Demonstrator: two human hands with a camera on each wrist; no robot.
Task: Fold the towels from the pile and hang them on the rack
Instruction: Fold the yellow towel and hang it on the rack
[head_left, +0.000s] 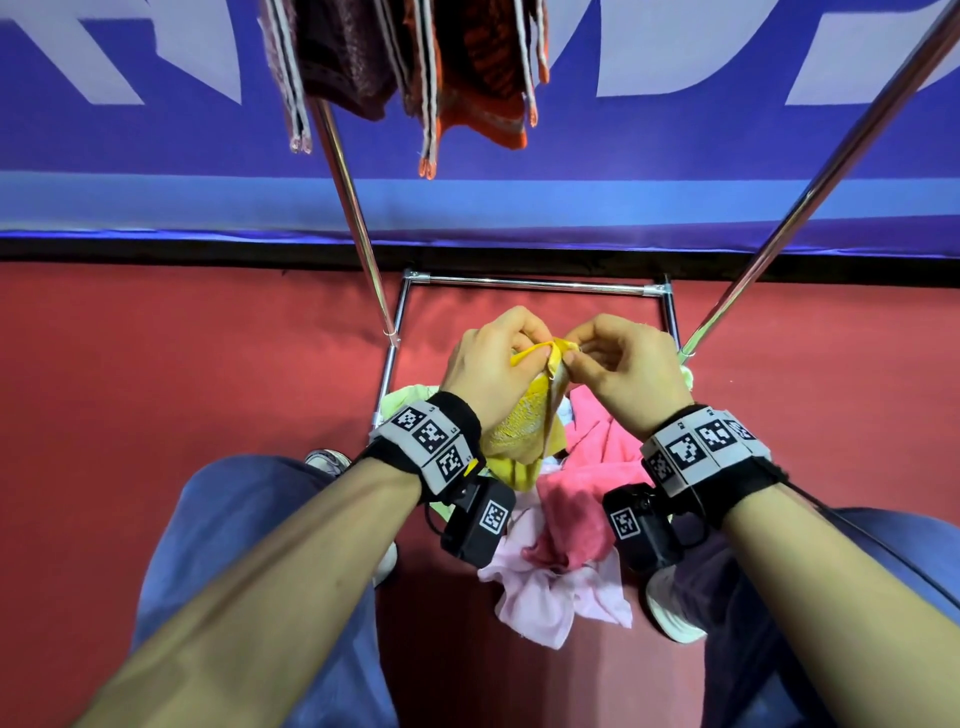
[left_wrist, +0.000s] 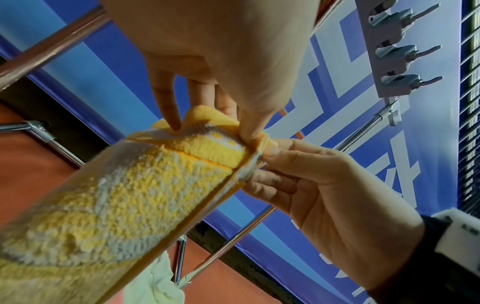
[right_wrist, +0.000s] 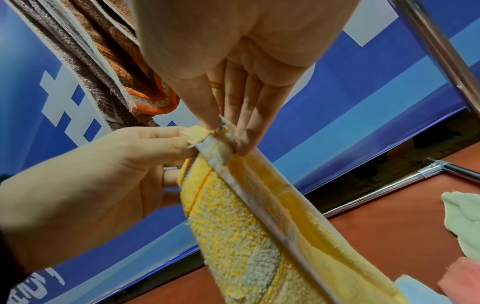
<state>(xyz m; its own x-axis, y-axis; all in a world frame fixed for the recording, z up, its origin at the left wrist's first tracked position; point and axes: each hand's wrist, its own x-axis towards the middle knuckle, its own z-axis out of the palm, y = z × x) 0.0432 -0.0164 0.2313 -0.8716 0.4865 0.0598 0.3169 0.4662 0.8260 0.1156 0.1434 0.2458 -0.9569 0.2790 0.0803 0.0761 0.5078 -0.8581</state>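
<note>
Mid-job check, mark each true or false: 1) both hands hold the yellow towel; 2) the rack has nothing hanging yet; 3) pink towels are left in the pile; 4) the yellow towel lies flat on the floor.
1) True: the left hand and the right hand both pinch the top edge of the yellow towel.
2) False: an orange towel and a brown towel already hang on the rack.
3) True: pink towels lie in the pile below.
4) False: it hangs from the fingers, above the pile.
</note>
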